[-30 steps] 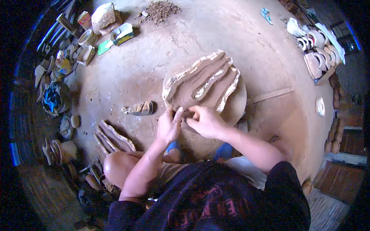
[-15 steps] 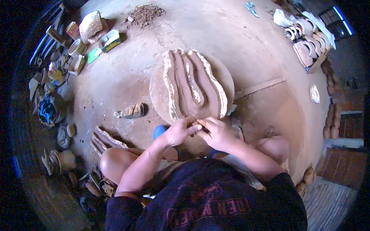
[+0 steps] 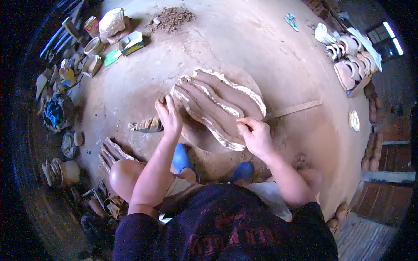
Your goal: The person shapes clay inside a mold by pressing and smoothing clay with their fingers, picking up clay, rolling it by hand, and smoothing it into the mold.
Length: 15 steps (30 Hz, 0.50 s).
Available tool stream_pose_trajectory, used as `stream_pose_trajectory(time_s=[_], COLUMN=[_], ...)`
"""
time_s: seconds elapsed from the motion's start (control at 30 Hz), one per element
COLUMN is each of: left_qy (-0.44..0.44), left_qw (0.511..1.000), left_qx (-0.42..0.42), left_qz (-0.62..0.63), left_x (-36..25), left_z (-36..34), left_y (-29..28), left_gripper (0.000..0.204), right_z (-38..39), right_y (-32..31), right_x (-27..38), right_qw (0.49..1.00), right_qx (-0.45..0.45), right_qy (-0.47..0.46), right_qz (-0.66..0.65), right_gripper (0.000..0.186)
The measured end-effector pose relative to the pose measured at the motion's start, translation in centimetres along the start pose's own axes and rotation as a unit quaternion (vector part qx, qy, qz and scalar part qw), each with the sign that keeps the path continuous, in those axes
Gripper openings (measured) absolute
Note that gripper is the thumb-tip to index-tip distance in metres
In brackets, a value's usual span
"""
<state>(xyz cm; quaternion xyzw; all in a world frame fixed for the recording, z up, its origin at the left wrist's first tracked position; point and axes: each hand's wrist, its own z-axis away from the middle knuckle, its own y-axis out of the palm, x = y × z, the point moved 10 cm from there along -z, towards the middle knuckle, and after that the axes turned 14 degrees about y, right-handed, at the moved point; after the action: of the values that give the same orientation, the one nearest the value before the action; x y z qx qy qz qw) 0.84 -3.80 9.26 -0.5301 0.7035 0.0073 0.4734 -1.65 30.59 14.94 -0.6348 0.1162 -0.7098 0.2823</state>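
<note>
A pale plaster mould (image 3: pixel 216 129), lined with brown clay (image 3: pixel 191 95) in long wavy channels, lies slantwise on a round board (image 3: pixel 254 85) on the floor. My left hand (image 3: pixel 169 116) is raised beside the mould's left edge, its fingers apart and nothing seen in them. At the mould's near right end, my right hand (image 3: pixel 257 137) has thumb and fingers pinched together over the clay. What lies between those fingertips, if anything, is too small to make out.
A wooden strip (image 3: pixel 295 109) lies right of the board. Left of it rests a cloth-wrapped bundle (image 3: pixel 146 125), with another channelled piece (image 3: pixel 114 152) by my left knee. My blue shoes (image 3: pixel 180 157) are close to the board. Tubs and boxes (image 3: pixel 130 42) line the far left; curved pieces (image 3: pixel 355 65) are stacked at far right.
The mould has turned counterclockwise, its near end swinging right. My hands, together at its near end before, have parted: the left moved up and left, the right moved right and slightly up.
</note>
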Motion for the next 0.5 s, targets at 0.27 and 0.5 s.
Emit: stream_pose_trajectory(time_s=[0.27,0.5], left_qy=[-0.07,-0.123], left_qw=[0.996,0.984], left_qx=[0.01,0.037], left_qz=[0.051,0.121], left_x=[2.7,4.7], left_z=[0.9,0.5], left_y=[2.1,3.1], left_gripper=[0.036,0.034], right_z=[-4.3,-7.8], right_y=[3.0,8.1], right_x=[2.9,4.2], right_qw=[0.986,0.987], right_qx=[-0.027,-0.027], right_qy=[-0.093,-0.124], right_qz=[0.134,0.094], right_gripper=[0.014,0.015])
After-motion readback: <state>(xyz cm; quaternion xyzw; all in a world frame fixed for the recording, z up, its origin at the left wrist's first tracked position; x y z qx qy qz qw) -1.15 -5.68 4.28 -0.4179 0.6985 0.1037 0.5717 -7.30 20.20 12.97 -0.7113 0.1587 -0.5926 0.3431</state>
